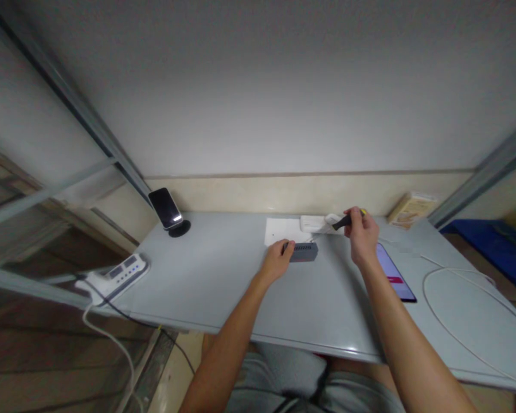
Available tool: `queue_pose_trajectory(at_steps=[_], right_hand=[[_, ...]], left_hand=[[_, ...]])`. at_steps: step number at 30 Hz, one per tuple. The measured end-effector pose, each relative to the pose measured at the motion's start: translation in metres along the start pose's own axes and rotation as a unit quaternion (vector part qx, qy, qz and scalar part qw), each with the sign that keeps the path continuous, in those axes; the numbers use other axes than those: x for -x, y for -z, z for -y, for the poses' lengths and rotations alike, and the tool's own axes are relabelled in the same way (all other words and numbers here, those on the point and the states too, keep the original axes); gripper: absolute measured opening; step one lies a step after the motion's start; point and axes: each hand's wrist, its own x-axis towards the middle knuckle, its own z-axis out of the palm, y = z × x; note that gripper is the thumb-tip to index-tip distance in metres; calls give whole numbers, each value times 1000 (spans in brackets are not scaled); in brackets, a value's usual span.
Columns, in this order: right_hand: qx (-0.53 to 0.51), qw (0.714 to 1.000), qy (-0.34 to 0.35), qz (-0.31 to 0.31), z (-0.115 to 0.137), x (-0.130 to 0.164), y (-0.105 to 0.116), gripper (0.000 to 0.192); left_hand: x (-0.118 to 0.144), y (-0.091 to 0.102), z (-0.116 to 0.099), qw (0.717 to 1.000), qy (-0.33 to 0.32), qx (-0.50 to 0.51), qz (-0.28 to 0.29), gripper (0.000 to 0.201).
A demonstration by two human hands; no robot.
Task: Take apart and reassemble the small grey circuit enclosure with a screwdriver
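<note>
Box (304, 253), dark grey, row of slots, at the sheet's (278, 229) front right corner; from my remote seat I can't tell if it rests on the desk (206, 281) or is lifted. I see the left hand (278, 258) pinching its left end, just in front of the sheet. Right hand (361, 236), raised right of the sheet, is closed round a dark tool (343, 221), yellow at the butt, handle slanting down toward the sheet; tip too fine for me to place. White case (312, 224) at the sheet's back right. Tablet (395, 278) right of the sheet, lit, partly behind the forearm. Farther right of the sheet: carton (410, 210), cable (423, 285). Well left of it: propped phone (165, 207), and, nearer me, strip (114, 278).
</note>
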Motion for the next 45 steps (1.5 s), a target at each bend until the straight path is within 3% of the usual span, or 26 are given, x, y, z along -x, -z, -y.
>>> queue_pose_trajectory(at_steps=[8,11,15,21,28,35,40,45], right_hand=[[-45,998,-40,-36,-6,5,1,61],[-56,996,-50,-43,-6,6,3,62],[-79,992,-84,-57,-10,8,4,62],[-191,973,-130,-28,-19,16,7,56],[-218,963,-157,5,-23,23,6,52],[-208,965,-161,17,-25,25,5,52],[-212,964,-162,20,-28,24,7,51],[-212,964,-162,9,-30,23,10,53]], left_hand=[[4,2,0,994,-77,-3,-81,31],[9,7,-7,982,-147,-51,-111,28],[11,8,-27,963,-202,-145,-105,26],[1,-4,-47,956,-184,-211,-85,17],[0,-10,-36,953,-205,-195,-112,7],[6,-5,-27,955,-183,-210,-105,11],[6,-2,-28,950,-203,-214,-105,14],[9,13,-26,951,-199,-212,-107,18]])
